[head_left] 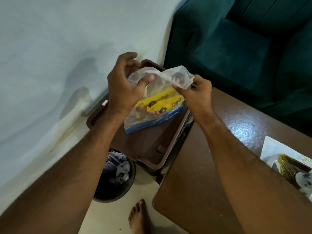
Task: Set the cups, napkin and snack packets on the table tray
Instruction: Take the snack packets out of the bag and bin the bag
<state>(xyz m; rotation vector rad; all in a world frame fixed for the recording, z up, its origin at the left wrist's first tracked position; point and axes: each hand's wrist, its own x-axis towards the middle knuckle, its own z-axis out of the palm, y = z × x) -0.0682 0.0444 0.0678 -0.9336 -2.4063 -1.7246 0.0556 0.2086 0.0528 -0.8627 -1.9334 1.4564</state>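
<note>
A clear plastic bag [152, 114] with a blue bottom strip holds yellow snack packets [160, 102]. It hangs just above a brown tray [146, 149], its lower corner near the tray floor. My left hand [125, 88] pinches the bag's left top edge with thumb and fingers. My right hand [194, 93] pinches the crumpled right top edge, so the bag's mouth is stretched between both hands. No cups or napkin show in this view.
The tray lies partly over the left end of a brown table [211, 157]. A dark waste bin [114, 176] with crumpled wrappers stands below it on the tiled floor. A teal sofa [236, 48] is behind, a printed paper [287, 162] at the table's right, my bare foot [138, 215] below.
</note>
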